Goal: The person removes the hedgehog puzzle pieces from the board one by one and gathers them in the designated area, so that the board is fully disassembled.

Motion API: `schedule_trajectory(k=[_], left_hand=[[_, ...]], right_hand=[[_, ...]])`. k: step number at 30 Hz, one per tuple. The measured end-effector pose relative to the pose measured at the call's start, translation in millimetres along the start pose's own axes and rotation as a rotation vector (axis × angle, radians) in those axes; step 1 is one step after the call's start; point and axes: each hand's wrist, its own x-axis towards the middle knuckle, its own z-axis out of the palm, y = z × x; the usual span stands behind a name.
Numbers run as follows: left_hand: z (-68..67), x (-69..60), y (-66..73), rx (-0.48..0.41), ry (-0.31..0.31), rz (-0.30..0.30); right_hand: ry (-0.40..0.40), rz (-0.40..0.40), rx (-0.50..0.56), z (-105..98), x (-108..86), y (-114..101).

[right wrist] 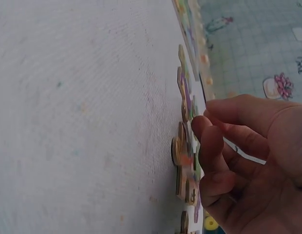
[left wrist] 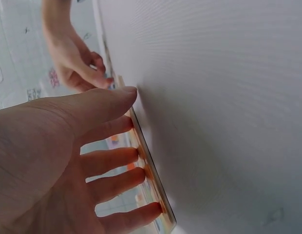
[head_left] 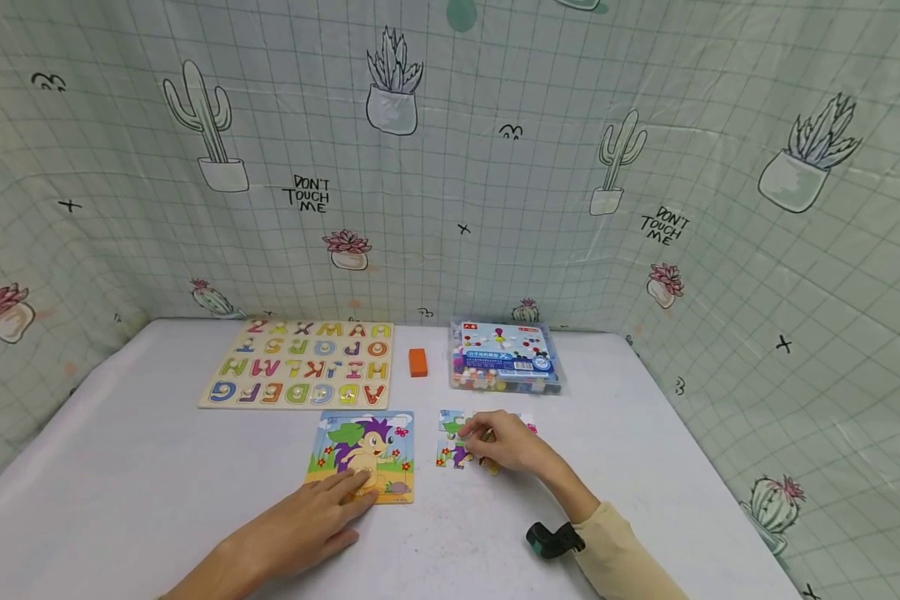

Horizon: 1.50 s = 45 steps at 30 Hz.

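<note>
A square hedgehog picture board [head_left: 401, 454] lies on the white table. My left hand [head_left: 311, 517] rests its straight fingertips on the board's lower left part; the left wrist view shows them against the edge of the board [left wrist: 163, 197]. Right of it lie jigsaw pieces [head_left: 442, 457] with parts of a similar picture, some of them under my right hand [head_left: 498, 442]. In the right wrist view the fingers [right wrist: 212, 146] are bent, with thumb and index tips close together just over the wooden pieces [right wrist: 181, 187]. Whether a piece sits between those tips is hidden.
Behind the board is a wooden alphabet puzzle [head_left: 292, 358] with coloured letters. An orange block [head_left: 417, 362] lies between it and a clear plastic case [head_left: 506, 358] of small coloured parts. A black curved object [head_left: 551, 540] is by the right sleeve. Patterned cloth [head_left: 450, 183] hangs behind the table.
</note>
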Motion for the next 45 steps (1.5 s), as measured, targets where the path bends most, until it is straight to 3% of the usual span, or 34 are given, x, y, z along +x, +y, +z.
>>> schedule_trajectory(k=[7, 23, 45], left_hand=[[-0.1, -3.2, -2.9, -0.002, 0.019, -0.003], [-0.3, -5.8, -7.7, -0.056, -0.037, -0.043], [0.5, -6.7, -11.2, -0.063, -0.028, -0.034]], right_hand=[[-0.016, -0.016, -0.013, 9.9, 5.9, -16.1], [-0.1, -0.101, -0.055, 50.7, 30.8, -56.3], [-0.095, -0.107, -0.104, 58.6, 34.8, -61.9]])
